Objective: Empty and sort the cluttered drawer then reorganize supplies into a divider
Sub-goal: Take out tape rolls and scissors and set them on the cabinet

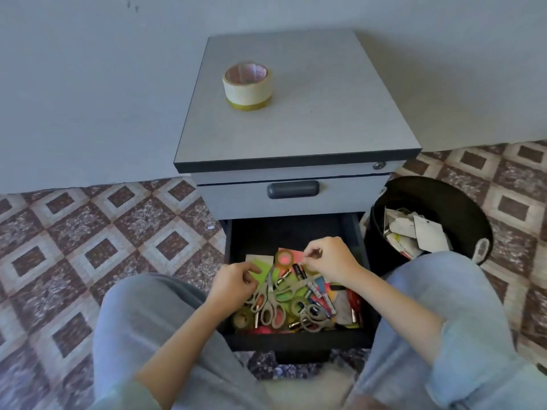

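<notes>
Both hands reach into the open drawer [296, 340]: the left hand [233, 281] is curled over scissors [270, 309], and the right hand [328, 261] is curled just beside a pink roll [284, 258]. I cannot tell whether either pinches anything. Beyond the hands, tape [247, 85] stands on the cabinet [325, 113].

At lower centre of the frame, the bottom drawer [296, 340] of a grey cabinet [325, 99] stood open, crowded with scissors [270, 309], batteries [284, 273], coloured paper [263, 269] and small tape rolls [283, 258]. The left hand [233, 281] and right hand [328, 261] hovered over the clutter with fingers curled; whether either held anything was unclear. Stacked tape [247, 85] sat on the cabinet top, and at right a black bin [444, 199] held paper scraps [414, 232].
</notes>
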`<state>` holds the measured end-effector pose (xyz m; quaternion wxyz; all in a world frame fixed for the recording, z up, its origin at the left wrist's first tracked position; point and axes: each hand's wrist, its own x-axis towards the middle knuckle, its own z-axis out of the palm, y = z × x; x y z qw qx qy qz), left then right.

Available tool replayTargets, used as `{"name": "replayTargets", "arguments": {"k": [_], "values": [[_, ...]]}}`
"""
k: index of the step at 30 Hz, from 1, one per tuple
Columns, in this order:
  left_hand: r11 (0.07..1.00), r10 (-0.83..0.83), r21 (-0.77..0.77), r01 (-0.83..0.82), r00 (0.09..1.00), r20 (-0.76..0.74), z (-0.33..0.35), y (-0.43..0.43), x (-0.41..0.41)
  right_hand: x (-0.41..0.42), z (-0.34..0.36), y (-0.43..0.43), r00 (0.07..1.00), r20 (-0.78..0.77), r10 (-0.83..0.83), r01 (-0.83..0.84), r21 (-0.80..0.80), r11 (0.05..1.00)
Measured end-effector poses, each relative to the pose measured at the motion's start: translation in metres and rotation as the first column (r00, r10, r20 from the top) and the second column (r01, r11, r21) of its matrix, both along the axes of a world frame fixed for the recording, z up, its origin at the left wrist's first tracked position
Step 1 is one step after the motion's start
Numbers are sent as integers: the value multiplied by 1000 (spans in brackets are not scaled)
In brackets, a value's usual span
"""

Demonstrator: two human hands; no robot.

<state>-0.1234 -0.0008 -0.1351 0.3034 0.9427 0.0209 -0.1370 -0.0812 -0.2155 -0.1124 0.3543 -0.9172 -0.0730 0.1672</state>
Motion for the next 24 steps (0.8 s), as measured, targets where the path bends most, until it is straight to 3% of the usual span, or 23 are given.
{"name": "replayTargets", "arguments": {"k": [5, 11, 16, 24], "values": [[999, -13, 46, 18, 993, -116, -31, -9, 0, -2, -39, -22, 993, -79, -90, 74, -183, 980], [1000, 23, 19, -21, 989, -144, -53, -19, 19, 17, -68, -37, 972, -236, -4, -108, -458, 882], [998, -54, 22, 58, 987, -154, -68, -32, 47, 27, -94, -39, 945, -310, -101, -47, -436, 899], [960, -202, 149, 238, 954, -220, -97, -49, 88, 28, -117, -35, 965, -248, -81, -45, -464, 885]]}}
